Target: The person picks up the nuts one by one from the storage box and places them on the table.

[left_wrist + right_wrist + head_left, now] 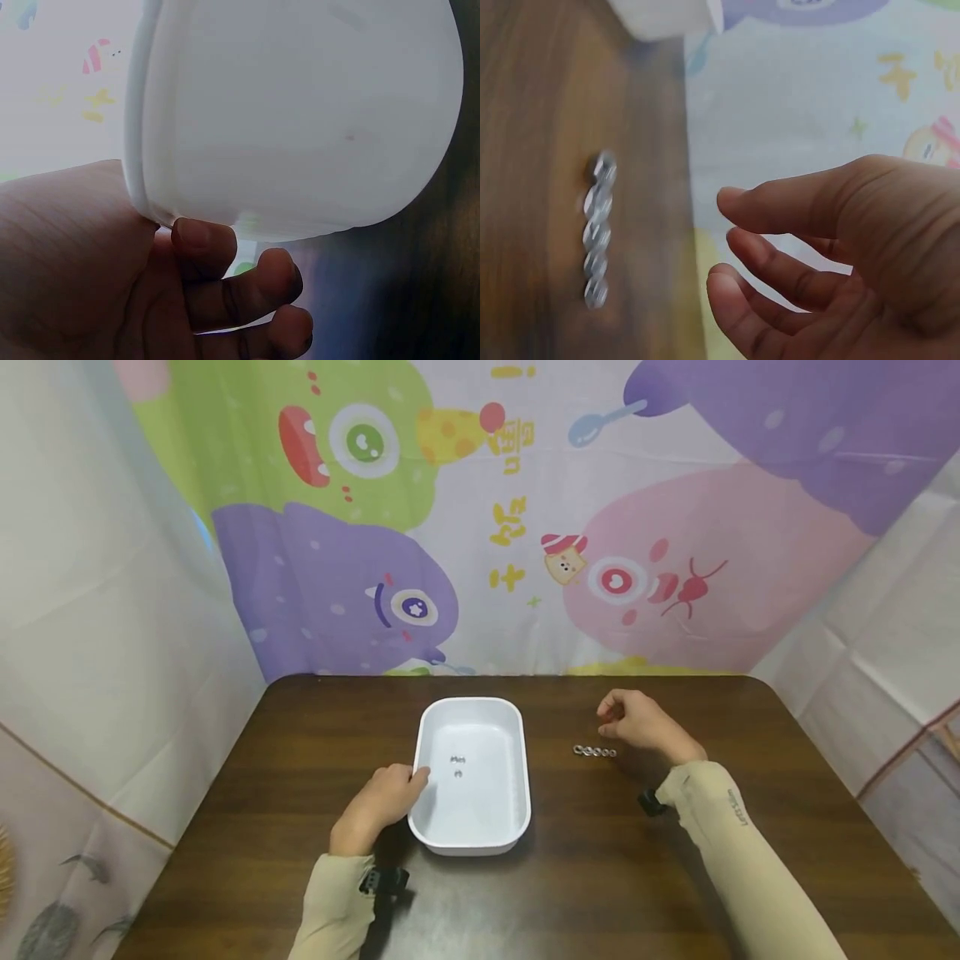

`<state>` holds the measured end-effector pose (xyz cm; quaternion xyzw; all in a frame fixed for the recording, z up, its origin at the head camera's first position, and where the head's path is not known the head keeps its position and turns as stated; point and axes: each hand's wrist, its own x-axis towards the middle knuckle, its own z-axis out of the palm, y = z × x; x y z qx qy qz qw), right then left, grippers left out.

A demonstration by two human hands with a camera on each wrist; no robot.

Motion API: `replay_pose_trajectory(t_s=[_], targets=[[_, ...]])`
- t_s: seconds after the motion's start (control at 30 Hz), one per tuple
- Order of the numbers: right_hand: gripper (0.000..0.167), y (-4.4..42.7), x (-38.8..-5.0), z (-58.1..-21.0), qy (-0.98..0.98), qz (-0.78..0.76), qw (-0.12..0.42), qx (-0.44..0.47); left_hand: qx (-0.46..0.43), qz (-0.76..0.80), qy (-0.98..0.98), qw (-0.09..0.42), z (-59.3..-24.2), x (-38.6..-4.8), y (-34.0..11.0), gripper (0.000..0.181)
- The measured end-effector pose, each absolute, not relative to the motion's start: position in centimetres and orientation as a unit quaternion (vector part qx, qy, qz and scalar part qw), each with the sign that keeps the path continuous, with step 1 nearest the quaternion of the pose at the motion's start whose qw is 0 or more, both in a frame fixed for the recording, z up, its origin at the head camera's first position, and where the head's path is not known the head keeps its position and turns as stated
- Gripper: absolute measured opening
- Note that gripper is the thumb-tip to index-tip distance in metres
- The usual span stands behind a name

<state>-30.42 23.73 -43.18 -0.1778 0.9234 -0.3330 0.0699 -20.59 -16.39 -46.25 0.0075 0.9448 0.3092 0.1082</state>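
My left hand (pixel 384 795) grips the left wall of a white rectangular tray (pixel 480 814), its thumb over the rim. In the left wrist view, the other fingers (pixel 276 274) curl beside the tray's outer wall. Three small metal pieces (pixel 458 774), seemingly nuts, lie inside the tray. To the right, several shiny metal nuts (pixel 597 752) form a row on the table. My right hand (pixel 637 720) hovers just behind the row's right end, fingers loosely bent. Nothing shows between its thumb (pixel 780 208) and fingers in the right wrist view.
Everything stands on a dark brown wooden table (pixel 480 910) with rounded far corners. A cartoon-printed curtain (pixel 510 635) hangs behind the far edge, and pale cloth walls (pixel 82 635) flank both sides. Each wrist carries a small black device (pixel 384 882).
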Motion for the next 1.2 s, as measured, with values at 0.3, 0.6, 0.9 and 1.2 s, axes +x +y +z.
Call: replay_pose_trajectory(t_s=[0.3,0.6,0.9,1.2], targets=[[0.035,20.0,-30.8,-41.4,0.917,-0.336,0.074,-0.204,0.008,0.305,0.946,0.107,-46.5,-20.7,-16.3,0.043],[0.037,17.1,-31.1,-40.3,0.911,-0.337,0.087,-0.223,0.006,0.301,0.948,0.107,-46.6,-20.9,-16.2,0.043],[0.039,14.4,-31.2,-39.4,0.899,-0.357,0.098,-0.235,0.002,0.301,0.947,0.114,-46.7,-20.8,-16.3,0.043],[0.041,12.2,-31.7,-39.6,0.887,-0.376,0.115,-0.241,0.003,0.301,0.947,0.112,-46.7,-20.9,-16.4,0.043]])
